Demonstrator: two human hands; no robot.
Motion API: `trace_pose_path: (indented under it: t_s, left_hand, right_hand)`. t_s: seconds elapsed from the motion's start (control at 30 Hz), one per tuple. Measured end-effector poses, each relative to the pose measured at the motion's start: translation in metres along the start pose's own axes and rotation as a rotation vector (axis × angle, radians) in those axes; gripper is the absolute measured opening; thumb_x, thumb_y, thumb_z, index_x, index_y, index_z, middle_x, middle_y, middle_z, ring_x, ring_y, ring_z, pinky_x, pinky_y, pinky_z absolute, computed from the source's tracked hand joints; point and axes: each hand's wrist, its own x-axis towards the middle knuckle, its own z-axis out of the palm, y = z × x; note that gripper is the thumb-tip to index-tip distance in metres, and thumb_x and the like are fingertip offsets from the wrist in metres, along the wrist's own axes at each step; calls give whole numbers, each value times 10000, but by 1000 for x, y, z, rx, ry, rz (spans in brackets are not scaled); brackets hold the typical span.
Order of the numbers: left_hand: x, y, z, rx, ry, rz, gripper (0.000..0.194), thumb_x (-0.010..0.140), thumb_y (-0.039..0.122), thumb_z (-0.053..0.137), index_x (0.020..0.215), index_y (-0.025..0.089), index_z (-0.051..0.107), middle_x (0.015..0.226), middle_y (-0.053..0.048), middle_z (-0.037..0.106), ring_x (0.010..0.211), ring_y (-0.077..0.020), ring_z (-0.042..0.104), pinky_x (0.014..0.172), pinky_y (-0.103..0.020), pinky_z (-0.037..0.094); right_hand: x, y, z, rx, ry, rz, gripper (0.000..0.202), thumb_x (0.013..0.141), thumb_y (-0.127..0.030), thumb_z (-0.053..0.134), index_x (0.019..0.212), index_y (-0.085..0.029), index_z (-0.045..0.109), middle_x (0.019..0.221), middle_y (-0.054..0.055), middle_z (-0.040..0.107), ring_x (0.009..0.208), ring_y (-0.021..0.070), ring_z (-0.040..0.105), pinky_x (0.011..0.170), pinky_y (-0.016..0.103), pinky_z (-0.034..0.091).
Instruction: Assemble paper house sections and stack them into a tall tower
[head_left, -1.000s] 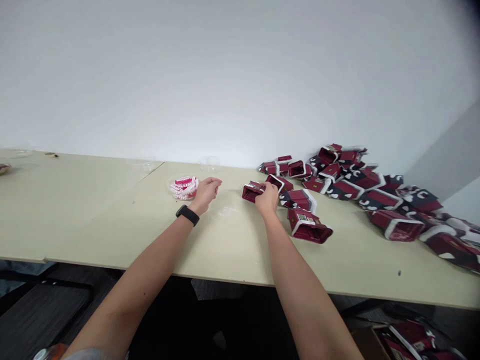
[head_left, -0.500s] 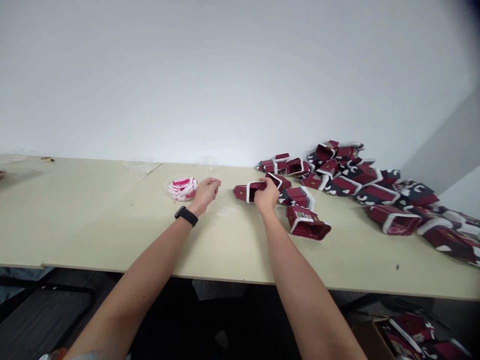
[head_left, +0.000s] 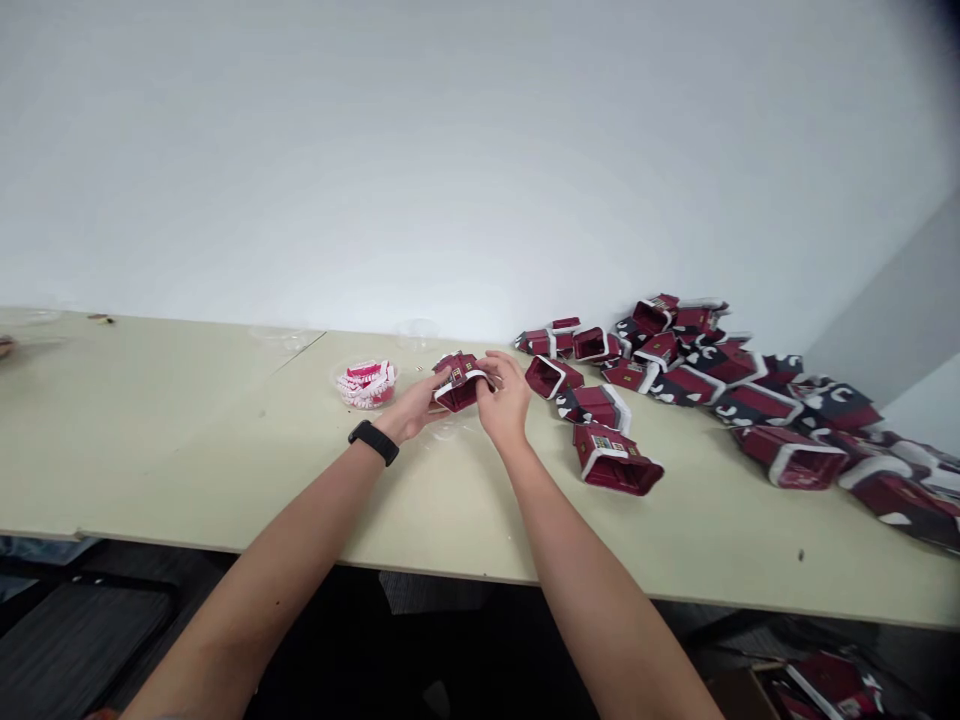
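A small dark-red model house (head_left: pixel 459 388), with yellow windows and a hollow open base, is between my hands just above the table. My left hand (head_left: pixel 417 405) wraps round its left side, a black watch on the wrist. Fingers of my right hand (head_left: pixel 504 400) are at its right edge, by a white strip along the rim; how much of that strip is fixed on cannot be seen. Left of my hands, a clear round dish (head_left: pixel 337 380) holds white-and-pink trim strips (head_left: pixel 366 384). A similar house (head_left: pixel 616 462) lies right of my right hand, its white-edged opening towards me.
Many red houses with dark, white-patched roofs (head_left: pixel 757 395) are heaped on the right of the table (head_left: pixel 225 450). Clear plastic dishes (head_left: pixel 417 332) stand near the wall. An open box of more red houses (head_left: pixel 832 685) is below the table at lower right.
My right hand has brought a house leftwards from beside the other houses. My left hand, formerly apart with fingers pinched, now holds it too.
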Motion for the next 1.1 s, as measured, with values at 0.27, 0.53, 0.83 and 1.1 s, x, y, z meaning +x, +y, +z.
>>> trace_pose_path:
  t_s: [0.27,0.53,0.83,1.1]
  left_hand:
    - [15,-2,-11,-36,233,285,381,878,270,802,1190,150,621,1212,-135,746,1008,-190,723,887,-300,555]
    - [17,-6,-13,269,-36,474,407,866,261,756,1237,169,617,1232,-117,731,1144,-232,681,999,-340,513]
    - [-1,35,-46,1095,596,699,217,959,347,602,944,212,770,1030,-149,769,1121,-359,599,1026,-450,408]
    - [2,46,-105,1344,725,333,298,832,494,689,825,221,808,1035,-201,763,1153,-480,537,1020,-624,310]
  right_hand:
    - [-12,1,13,8,-262,148,928,741,-232,695,1608,-208,365,1640,168,456,1543,327,411,1283,541,330]
    - [-4,10,16,212,-142,401,800,766,-405,804,1484,-200,518,1295,120,742,1163,274,718,1057,442,558]
    - [0,25,15,113,72,471,573,750,-360,827,1278,-226,651,1174,72,798,1039,249,757,957,403,608]
    - [3,35,19,157,138,525,493,798,-387,783,1236,-210,640,1085,72,804,962,240,764,857,378,618]
